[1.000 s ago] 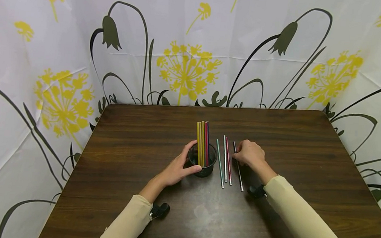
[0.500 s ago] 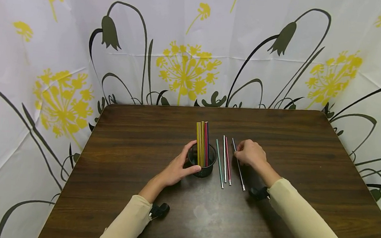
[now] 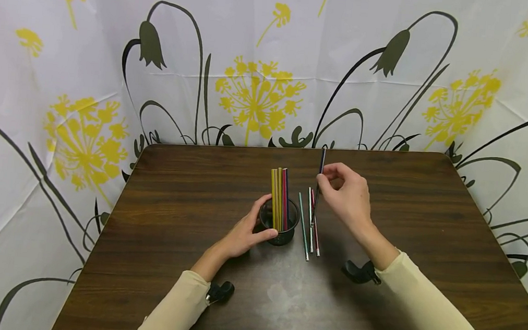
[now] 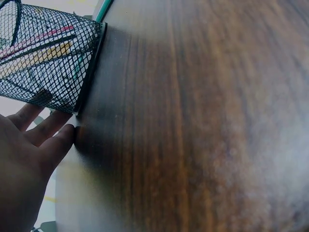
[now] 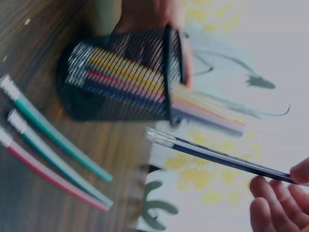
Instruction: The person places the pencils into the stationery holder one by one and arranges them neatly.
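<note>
My left hand (image 3: 241, 238) holds a black mesh pencil cup (image 3: 285, 238), thumb at the near rim and fingers around its left side. Several pencils (image 3: 278, 197), yellow, red and dark blue, stand upright inside it. With thumb and fingertips my right hand (image 3: 348, 196) pinches a dark pencil (image 5: 217, 157) near its upper end; the eraser end points down, raised over the table. Beneath it lie a green pencil (image 5: 63, 140), a teal one (image 5: 58, 159) and a red one (image 5: 53, 175), side by side just right of the cup.
The brown wood-grain table (image 3: 186, 189) spreads around both hands, its far edge against a white flowered curtain (image 3: 175, 99). Dark wrist cameras, left (image 3: 221, 291) and right (image 3: 360, 272), sit at the sleeves.
My right hand has lifted the dark pencil off the table and tipped it nearly upright, bringing its lower end left over the other loose pencils. The left hand stays on the cup.
</note>
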`<action>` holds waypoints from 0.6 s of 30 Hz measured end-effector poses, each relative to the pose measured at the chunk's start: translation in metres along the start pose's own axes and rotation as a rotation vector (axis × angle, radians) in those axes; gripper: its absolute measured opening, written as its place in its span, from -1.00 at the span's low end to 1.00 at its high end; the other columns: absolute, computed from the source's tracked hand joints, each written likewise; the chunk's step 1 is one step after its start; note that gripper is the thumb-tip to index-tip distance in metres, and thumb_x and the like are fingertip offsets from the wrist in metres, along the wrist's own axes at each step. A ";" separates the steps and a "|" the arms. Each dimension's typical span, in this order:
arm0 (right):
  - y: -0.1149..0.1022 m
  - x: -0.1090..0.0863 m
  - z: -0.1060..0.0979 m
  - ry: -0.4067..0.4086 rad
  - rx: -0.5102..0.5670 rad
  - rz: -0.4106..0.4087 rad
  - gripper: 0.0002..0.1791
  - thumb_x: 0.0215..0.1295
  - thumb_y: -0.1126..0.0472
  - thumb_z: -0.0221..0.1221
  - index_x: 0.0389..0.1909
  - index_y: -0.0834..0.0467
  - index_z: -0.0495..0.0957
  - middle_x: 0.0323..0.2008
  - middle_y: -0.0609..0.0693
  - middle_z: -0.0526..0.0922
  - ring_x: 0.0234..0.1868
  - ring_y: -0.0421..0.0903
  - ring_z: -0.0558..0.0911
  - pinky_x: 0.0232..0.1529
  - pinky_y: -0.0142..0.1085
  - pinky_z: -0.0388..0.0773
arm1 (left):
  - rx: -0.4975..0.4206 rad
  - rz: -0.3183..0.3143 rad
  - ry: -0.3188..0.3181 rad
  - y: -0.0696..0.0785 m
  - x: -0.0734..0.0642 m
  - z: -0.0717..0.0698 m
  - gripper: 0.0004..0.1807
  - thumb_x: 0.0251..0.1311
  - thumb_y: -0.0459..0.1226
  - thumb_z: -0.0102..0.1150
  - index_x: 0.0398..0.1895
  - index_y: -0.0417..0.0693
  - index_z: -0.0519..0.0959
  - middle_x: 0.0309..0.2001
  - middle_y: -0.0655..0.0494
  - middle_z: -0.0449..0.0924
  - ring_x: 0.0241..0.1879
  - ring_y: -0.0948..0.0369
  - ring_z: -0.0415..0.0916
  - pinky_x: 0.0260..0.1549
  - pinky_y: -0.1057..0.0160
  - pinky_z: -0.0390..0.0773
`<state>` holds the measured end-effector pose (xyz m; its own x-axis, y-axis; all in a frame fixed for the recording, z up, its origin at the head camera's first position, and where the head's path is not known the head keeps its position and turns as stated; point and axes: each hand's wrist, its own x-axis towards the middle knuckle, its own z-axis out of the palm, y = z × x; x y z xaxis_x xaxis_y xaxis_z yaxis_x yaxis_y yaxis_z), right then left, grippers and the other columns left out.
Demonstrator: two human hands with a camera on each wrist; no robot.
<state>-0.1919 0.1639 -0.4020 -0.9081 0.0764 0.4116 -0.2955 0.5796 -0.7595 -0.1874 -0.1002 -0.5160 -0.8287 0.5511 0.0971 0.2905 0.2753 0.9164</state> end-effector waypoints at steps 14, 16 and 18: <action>-0.021 -0.019 0.027 -0.088 0.193 -0.192 -0.84 0.27 0.30 0.28 -0.14 0.19 0.61 -0.33 -0.04 0.69 -0.50 -0.21 0.62 -0.51 -0.31 0.54 | -0.014 -0.019 0.002 0.002 0.001 0.000 -0.11 0.32 -0.18 0.22 0.50 0.54 -0.12 0.34 0.12 0.28 0.26 0.16 0.34 0.25 0.00 0.31; -0.019 -0.023 0.033 -0.119 0.175 -0.192 -0.84 0.28 0.27 0.28 -0.14 0.18 0.61 -0.32 -0.06 0.68 -0.51 -0.25 0.62 -0.54 -0.31 0.54 | -0.014 -0.017 0.001 0.002 0.001 0.000 -0.11 0.32 -0.17 0.22 0.50 0.54 -0.12 0.34 0.12 0.29 0.25 0.18 0.35 0.25 0.02 0.32; -0.016 -0.025 0.038 -0.143 0.167 -0.189 -0.85 0.28 0.26 0.27 -0.14 0.17 0.61 -0.33 -0.06 0.68 -0.50 -0.25 0.63 -0.55 -0.31 0.54 | -0.013 -0.014 -0.001 0.002 0.001 0.000 -0.11 0.32 -0.16 0.22 0.50 0.54 -0.12 0.33 0.12 0.30 0.24 0.18 0.36 0.24 0.04 0.32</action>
<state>-0.1757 0.1221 -0.4195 -0.8612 -0.1426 0.4878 -0.4978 0.4301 -0.7531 -0.1874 -0.0990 -0.5142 -0.8322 0.5481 0.0837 0.2726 0.2730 0.9226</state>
